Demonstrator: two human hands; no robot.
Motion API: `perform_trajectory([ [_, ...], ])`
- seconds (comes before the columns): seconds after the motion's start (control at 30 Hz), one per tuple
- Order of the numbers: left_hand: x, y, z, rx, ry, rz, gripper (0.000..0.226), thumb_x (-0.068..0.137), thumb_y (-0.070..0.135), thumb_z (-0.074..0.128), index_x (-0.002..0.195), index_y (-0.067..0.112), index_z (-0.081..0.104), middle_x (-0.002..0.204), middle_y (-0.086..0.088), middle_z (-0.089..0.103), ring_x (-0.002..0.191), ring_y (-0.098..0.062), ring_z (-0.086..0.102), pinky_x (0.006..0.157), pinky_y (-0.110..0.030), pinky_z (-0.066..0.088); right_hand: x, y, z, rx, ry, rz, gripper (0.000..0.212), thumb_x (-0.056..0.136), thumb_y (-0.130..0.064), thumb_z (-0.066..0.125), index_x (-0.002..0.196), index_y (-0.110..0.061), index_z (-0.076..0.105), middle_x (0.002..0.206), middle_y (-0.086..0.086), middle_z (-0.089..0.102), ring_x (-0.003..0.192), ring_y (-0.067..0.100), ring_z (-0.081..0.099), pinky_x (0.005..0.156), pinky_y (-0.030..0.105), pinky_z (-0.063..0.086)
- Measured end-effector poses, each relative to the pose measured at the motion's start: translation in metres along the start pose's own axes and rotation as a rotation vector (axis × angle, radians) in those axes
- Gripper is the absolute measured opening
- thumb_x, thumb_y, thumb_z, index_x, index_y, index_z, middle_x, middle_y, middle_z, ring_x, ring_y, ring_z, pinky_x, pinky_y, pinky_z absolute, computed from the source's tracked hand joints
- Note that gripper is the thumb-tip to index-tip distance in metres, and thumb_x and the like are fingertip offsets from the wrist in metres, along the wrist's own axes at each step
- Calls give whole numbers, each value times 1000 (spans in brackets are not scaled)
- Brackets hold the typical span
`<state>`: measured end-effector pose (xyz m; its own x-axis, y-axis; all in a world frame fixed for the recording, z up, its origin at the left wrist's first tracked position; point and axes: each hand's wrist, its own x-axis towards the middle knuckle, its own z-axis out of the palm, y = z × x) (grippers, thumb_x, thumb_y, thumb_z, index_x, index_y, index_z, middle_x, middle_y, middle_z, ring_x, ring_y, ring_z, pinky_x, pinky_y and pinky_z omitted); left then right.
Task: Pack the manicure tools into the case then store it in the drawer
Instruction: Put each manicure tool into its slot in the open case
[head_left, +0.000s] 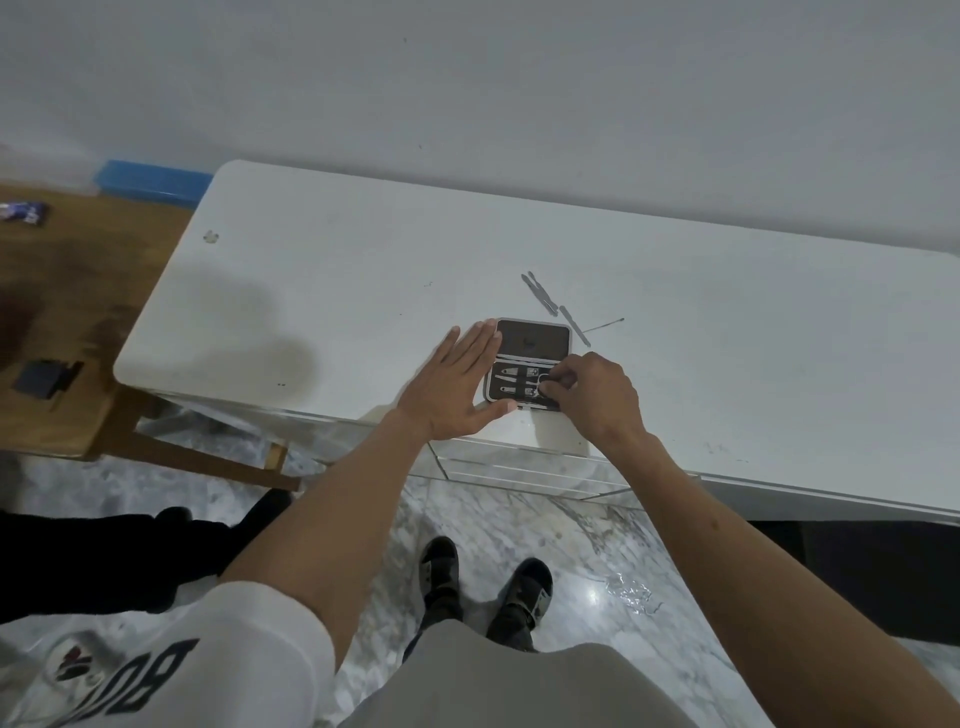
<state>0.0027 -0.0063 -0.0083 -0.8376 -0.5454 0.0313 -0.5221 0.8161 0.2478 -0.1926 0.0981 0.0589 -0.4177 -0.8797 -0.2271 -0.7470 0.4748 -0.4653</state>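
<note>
The manicure case (528, 365) lies open flat near the front edge of the white desk (322, 291), its dark lining grey-rimmed. Two clippers (515, 381) sit in its near half. Just beyond its far right corner lie loose metal tools (540, 293), a flat file (574, 326) and a thin pick (602, 326).

Head-worn view, steeply downward

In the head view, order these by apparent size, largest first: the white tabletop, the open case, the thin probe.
1. white tabletop
2. open case, lying flat on it
3. thin probe, loose beside the case
</note>
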Motion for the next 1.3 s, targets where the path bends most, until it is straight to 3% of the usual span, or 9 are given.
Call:
perform_trajectory([
  [0.2,0,-1,0,2,-10,3,96,96,72,27,160,2,10,169,-12,5,157,-22,2,127,-46,6,6,0,-14,79,-3,27,17,84,-40,67,93,-26,74,90,-8,72,80,10,59,70,27,49],
  [0.5,0,-2,3,-16,15,6,96,96,72,28,160,3,10,169,-12,6,157,-22,2,128,-43,2,54,4,-46,-5,65,110,18,85,-27,61,96,-22,74,98,1,73,91,26,66,78,34,55],
  [0.8,1,-3,3,-2,-12,-1,96,96,73,27,161,5,5,169,-10,1,157,-20,-3,128,-41,0,90,-10,-49,-182,-79,174,23,72,-25,69,88,-10,71,92,13,67,78,32,65,65,30,51],
  [0.97,1,-3,4,-8,-4,2,96,96,72,28,160,4,6,169,-11,2,157,-20,-2,128,-42,1,97,-21,-51,-280,-159,129,21,76,-15,69,86,-7,52,84,9,52,76,31,55,66,31,43],
  [1.2,2,-3,4,9,-11,-2,97,96,72,29,160,3,8,169,-11,3,157,-21,-1,127,-47,8,101,-15,-54,-297,-241,111,25,75,-24,70,82,-7,54,71,6,55,71,30,58,64,30,44],
  [1.3,2,-3,4,6,-13,-2,97,96,72,32,160,3,7,170,-11,2,157,-20,-2,127,-47,9,102,-9,-53,-245,-258,99,21,72,-24,68,84,-7,63,77,9,63,69,29,62,64,30,49],
])
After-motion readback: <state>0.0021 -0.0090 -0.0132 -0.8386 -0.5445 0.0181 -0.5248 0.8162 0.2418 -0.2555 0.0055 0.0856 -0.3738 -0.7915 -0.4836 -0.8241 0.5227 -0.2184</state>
